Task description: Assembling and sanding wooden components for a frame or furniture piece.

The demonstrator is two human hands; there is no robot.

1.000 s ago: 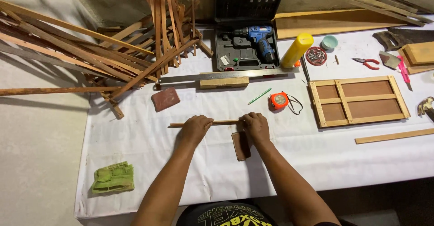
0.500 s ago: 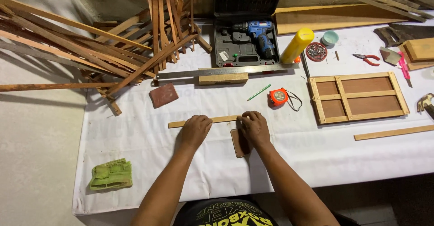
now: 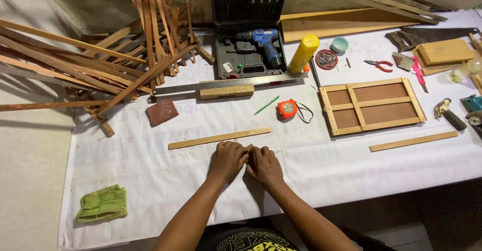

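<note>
Head view has us looking down on a white-covered bench [image 3: 150, 180], and we take the pale slat [image 3: 219, 138] near its middle as our landmark. Far left of the slat, near the bench's front edge, lies a folded green cloth [image 3: 102, 204]. Up and left of it sprawls a heap of brown strips [image 3: 100, 65], and a reddish sanding block [image 3: 161, 112] sits just above its left end.

The slat lies flat, its long axis running left to right with the right end tipped slightly away from us. Just below its right half our left hand [image 3: 229, 160] and right hand [image 3: 264, 166] rest knuckles-up, pressed together side by side, fingers curled. They seem to close on something small between them, but we cannot tell what, since the hands hide it. The fingertips of the left hand come close to the slat's near edge; whether they touch it we cannot say. Of the two, the left hand is the nearer to the slat.

Above the slat lie a steel rule [image 3: 226, 83] and a drill [image 3: 263, 42] in its case. Right of it sit a green pencil [image 3: 266, 105], an orange tape measure [image 3: 287, 109], and a wooden frame [image 3: 372, 105], with a second slat [image 3: 413, 141] below the frame.
</note>
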